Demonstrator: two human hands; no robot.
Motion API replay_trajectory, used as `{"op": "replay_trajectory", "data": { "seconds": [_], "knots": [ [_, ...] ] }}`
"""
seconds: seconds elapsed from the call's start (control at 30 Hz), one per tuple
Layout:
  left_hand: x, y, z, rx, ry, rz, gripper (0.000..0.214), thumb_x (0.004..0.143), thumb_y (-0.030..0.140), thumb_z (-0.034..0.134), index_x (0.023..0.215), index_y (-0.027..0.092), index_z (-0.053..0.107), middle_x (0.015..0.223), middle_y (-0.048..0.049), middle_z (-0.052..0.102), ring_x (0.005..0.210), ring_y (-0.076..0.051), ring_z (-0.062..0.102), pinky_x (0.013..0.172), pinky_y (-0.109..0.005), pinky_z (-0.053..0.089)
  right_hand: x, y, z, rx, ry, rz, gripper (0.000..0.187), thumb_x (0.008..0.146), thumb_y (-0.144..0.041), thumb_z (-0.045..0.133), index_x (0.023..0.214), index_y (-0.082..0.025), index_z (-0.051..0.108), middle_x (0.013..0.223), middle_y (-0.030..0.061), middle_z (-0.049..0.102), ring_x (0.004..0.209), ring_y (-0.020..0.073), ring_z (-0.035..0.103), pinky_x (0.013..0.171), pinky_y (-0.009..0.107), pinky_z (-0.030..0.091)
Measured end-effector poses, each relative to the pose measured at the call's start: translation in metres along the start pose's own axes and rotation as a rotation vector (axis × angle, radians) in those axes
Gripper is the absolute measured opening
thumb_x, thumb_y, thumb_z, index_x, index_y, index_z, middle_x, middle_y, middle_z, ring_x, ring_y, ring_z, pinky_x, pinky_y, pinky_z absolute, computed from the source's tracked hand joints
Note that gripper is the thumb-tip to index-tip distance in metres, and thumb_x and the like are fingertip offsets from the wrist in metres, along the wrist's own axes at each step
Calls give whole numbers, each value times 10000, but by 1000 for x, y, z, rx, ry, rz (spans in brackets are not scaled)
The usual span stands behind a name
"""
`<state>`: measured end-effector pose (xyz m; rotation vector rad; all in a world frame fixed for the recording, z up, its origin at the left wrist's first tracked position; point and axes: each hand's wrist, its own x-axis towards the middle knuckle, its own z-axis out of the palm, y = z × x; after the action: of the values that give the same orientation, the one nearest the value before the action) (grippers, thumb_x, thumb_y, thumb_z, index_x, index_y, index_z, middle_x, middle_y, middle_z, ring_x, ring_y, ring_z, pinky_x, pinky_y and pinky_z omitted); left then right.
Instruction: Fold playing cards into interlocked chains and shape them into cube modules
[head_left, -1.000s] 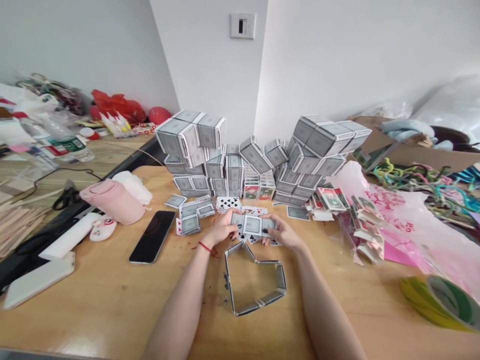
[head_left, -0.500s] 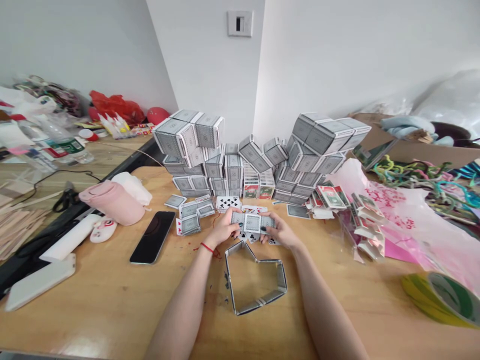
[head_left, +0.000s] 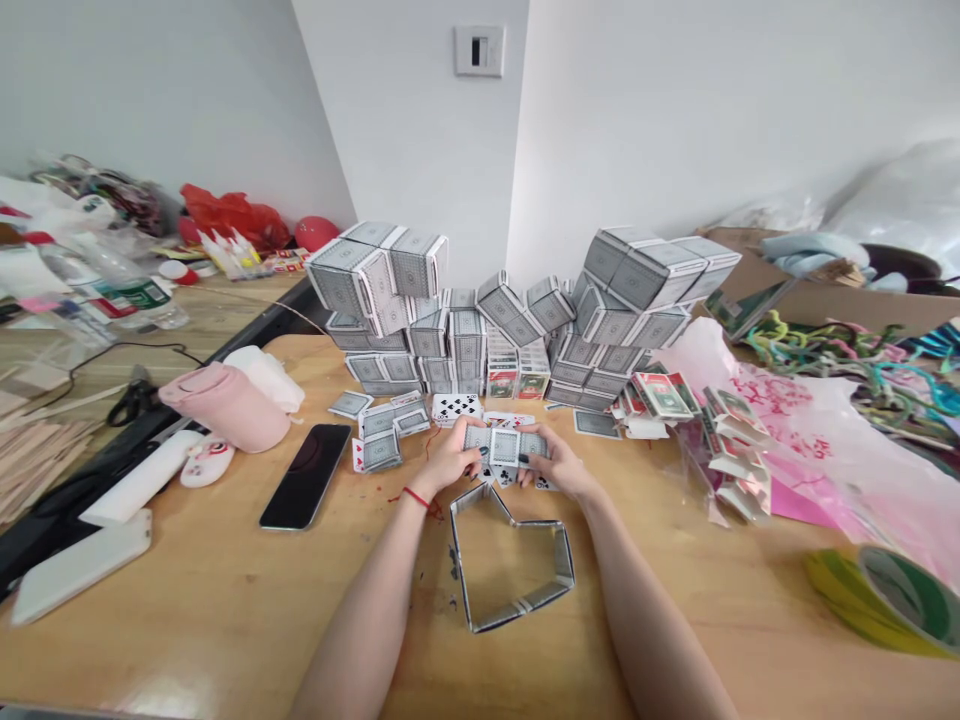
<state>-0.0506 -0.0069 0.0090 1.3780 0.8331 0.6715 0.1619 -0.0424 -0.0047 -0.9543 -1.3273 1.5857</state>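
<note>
Both my hands hold one strip of grey-backed playing cards (head_left: pixel 505 446) above the wooden table (head_left: pixel 225 600). My left hand (head_left: pixel 448 459) pinches its left end, and my right hand (head_left: pixel 556 463) pinches its right end; the fingers of both are closed on it. Just in front of my wrists stands a bent frame made of joined cards (head_left: pixel 510 555), open in the middle. Loose cards, one a black spade card (head_left: pixel 457 406), lie beyond my hands.
Cubes built of cards (head_left: pixel 517 310) are piled against the wall. A black phone (head_left: pixel 306 474), a pink pouch (head_left: pixel 225 402) and a white box (head_left: pixel 79 565) lie at left. Pink plastic (head_left: pixel 817 440) and a tape roll (head_left: pixel 885 600) are at right.
</note>
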Motion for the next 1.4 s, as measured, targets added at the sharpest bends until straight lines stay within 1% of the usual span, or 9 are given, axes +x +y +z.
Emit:
{"op": "replay_trajectory", "data": {
  "seconds": [0.3,0.43,0.53,0.63,0.87,1.0,1.13,1.4],
  "knots": [
    [1,-1,0,-10,8,-7,378,689,86,437,1029,214,332,523,117,358,373,-50,421,404,-158,290,2,2,2,-36,17,0,482,751,-392,593,1117,-204,342,596,-18,629,490,163,620,488,295,514],
    [0,-3,2,-22,18,22,354,702,98,428,1019,219,325,548,112,368,367,-43,414,393,-151,300,2,0,5,-37,13,9,492,745,-391,600,1120,-200,345,584,-24,621,488,160,615,488,291,513],
    [1,-3,6,25,42,40,335,699,89,419,991,230,334,571,102,391,361,-45,409,366,-148,282,2,-1,8,-39,4,2,487,748,-383,596,1124,-197,348,578,-27,618,492,158,615,488,287,510],
    [1,-2,10,89,92,15,340,694,72,404,986,237,346,573,97,389,351,-43,397,345,-142,257,2,-1,10,-46,17,-15,480,753,-378,588,1126,-197,347,574,-34,613,488,152,609,488,286,508],
    [0,-1,14,92,127,33,351,692,66,395,995,240,361,555,97,368,344,-56,399,328,-148,267,4,-1,15,-87,43,-22,474,753,-372,574,1125,-200,337,567,-46,606,473,142,596,482,277,496],
    [-1,0,16,102,132,24,362,689,59,386,1003,239,360,515,105,332,336,-64,391,327,-151,271,5,-2,19,-101,50,-42,417,768,-344,548,1102,-208,339,550,-56,596,446,134,572,464,265,476],
    [0,1,19,115,134,13,365,702,65,386,1021,240,355,509,104,329,339,-65,380,329,-149,258,6,-2,23,-126,51,-38,367,780,-297,520,1093,-219,344,554,-60,587,450,133,565,469,264,469],
    [0,3,21,133,119,4,431,699,64,391,1094,232,341,505,98,330,357,-73,381,351,-158,271,7,-2,27,-137,63,-50,341,770,-229,489,1080,-224,348,570,-61,566,445,121,536,464,254,445]
  ]
}}
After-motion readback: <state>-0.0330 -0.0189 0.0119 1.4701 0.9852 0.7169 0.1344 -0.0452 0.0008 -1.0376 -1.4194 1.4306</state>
